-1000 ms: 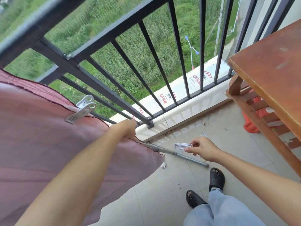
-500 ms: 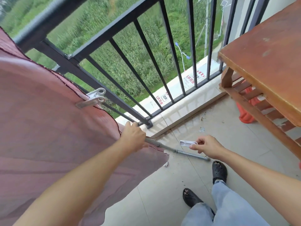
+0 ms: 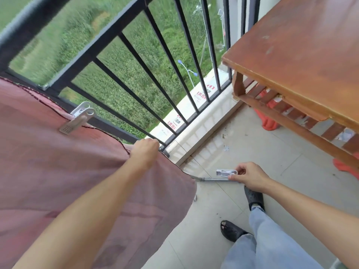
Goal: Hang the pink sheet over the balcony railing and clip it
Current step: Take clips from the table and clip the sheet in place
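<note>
Head view, left hand gripping pink sheet (arm outstretched), right hand pinching clip

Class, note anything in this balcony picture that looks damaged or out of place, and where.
The reddish-brown wooden table has a chipped, peeling front edge above its slats. A grey metal pole lies loose on the tiled floor, one end hidden under the pink sheet. Small debris is scattered near the base of the black railing.
</note>
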Demonstrator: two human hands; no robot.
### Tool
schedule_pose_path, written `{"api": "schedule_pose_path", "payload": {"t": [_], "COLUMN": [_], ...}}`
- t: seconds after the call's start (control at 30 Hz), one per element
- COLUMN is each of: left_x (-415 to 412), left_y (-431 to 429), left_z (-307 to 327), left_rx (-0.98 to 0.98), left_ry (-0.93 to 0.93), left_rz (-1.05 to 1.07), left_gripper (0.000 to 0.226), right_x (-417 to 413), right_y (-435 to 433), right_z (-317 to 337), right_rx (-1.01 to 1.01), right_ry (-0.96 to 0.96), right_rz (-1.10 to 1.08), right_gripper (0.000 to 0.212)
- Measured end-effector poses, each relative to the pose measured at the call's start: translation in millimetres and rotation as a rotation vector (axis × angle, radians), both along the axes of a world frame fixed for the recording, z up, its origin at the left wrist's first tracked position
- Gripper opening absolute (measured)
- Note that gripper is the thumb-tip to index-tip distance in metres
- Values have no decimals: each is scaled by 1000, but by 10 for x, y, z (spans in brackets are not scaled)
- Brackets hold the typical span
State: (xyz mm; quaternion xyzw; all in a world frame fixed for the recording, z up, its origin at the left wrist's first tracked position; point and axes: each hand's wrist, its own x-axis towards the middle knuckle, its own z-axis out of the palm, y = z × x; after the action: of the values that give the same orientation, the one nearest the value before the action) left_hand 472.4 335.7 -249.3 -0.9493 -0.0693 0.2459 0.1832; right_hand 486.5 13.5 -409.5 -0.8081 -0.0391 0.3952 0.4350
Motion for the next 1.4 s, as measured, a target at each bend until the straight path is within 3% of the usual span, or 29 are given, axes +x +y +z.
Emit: {"api": "schedule_pose_path", "payload": {"t": [0.07, 0.23, 0.33, 0.43, 0.57, 0.7, 0.87, 1.13, 1.4], "left_x": [30, 32, 4, 74, 72, 4, 28, 27, 2], "left_y": [48, 226, 285, 283, 314, 312, 301, 248, 276], "left_z": [-79, -293, -470, -563, -629, -668, -677, -627, -648], "left_rx": [-57, -99, -54, -56, -121, -108, -111, -195, -288], "left_ry": [-18, 174, 164, 106, 159, 154, 142, 119, 12], "left_rz": [-22, 118, 163, 162, 171, 57, 24, -9, -25], "left_gripper": [24, 11, 11, 8, 11, 22, 20, 16, 16], "right_x": [36, 162, 235, 282, 308, 278, 204, 364, 467], "right_y": [15, 242, 471, 767, 1240, 1641, 1883, 2158, 2214], "right_z": [-27, -76, -126, -148, -117, -93, -175, -188, -271], "right_rx": [-31, -62, -23, 16, 79, 111, 105, 122, 212], "right_ry": [-22, -24, -38, -80, -241, -358, -415, -367, -287], "right_rz": [-20, -21, 0, 62, 168, 328, 429, 485, 507], "right_gripper": [24, 18, 18, 22, 17, 18, 23, 20, 33]}}
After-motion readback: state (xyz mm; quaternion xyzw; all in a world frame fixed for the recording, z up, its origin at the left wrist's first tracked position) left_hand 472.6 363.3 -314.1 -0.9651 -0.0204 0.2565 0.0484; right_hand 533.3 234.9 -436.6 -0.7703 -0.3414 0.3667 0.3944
